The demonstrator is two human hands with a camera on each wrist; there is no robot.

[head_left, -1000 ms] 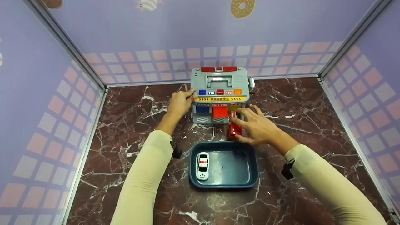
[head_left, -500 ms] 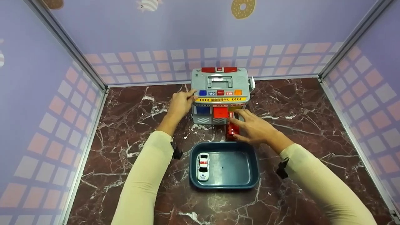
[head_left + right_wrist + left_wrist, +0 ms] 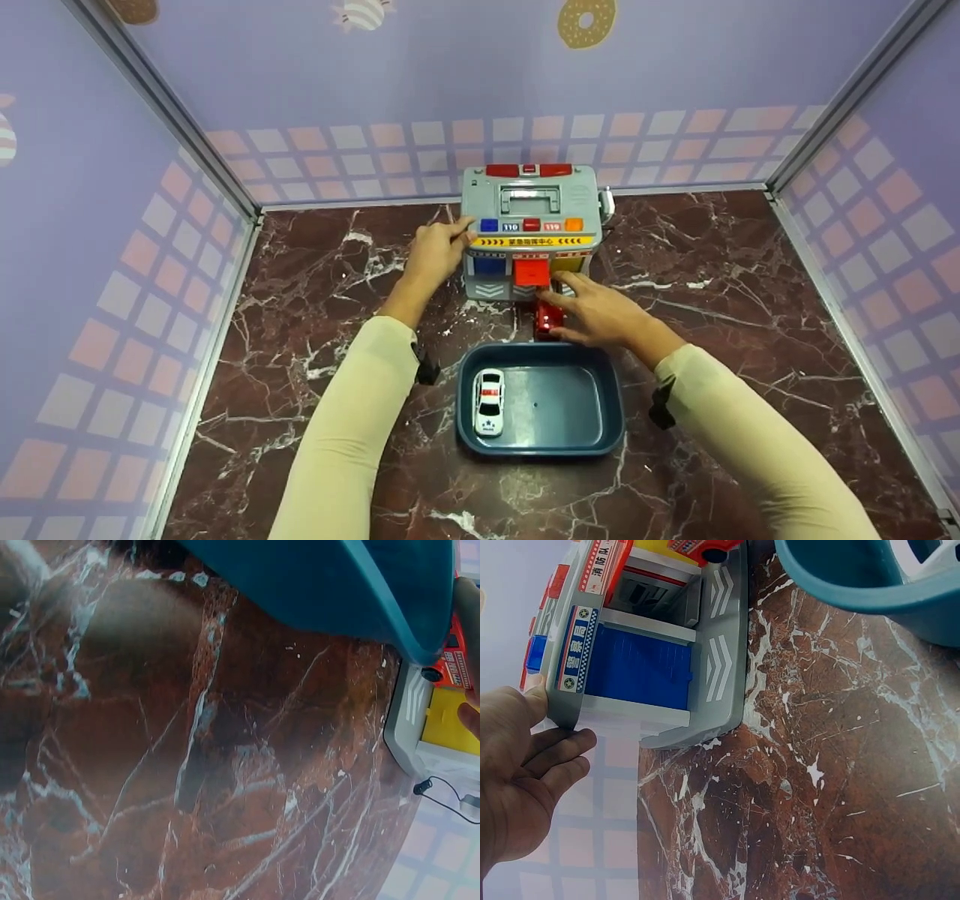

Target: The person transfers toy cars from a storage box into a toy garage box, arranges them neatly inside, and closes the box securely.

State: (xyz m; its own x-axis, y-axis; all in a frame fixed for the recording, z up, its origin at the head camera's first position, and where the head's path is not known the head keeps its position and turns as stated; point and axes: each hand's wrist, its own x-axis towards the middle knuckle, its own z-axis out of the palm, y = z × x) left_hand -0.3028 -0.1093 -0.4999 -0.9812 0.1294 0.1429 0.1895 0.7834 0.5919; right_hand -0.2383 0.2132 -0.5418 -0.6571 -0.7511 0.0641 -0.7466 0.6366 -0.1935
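Observation:
A grey toy garage [image 3: 577, 196] stands by the back wall, its red middle door [image 3: 532, 272] raised. The blue door [image 3: 637, 667] and the yellow door [image 3: 448, 720] are down. My left hand [image 3: 435, 255] holds the front left corner of the garage roof, thumb on top and fingers below in the left wrist view. Between thumb and fingers my right hand [image 3: 604, 311] grips a red toy fire truck [image 3: 549, 319] on the floor, its front end at the middle doorway. The hand hides part of the truck. In the right wrist view, only the edge of that hand shows.
Just in front of the truck lies a dark blue plastic tray [image 3: 540, 451]. Inside it, at the left, is a white toy police car [image 3: 489, 405]. A phone-like white piece [image 3: 607, 204] sits on the garage's right side. Patterned walls [image 3: 360, 142] enclose the marbled surface.
My right hand has slid the fire truck leftward, from in front of the yellow door to in front of the raised red one. The left hand stays on the roof corner.

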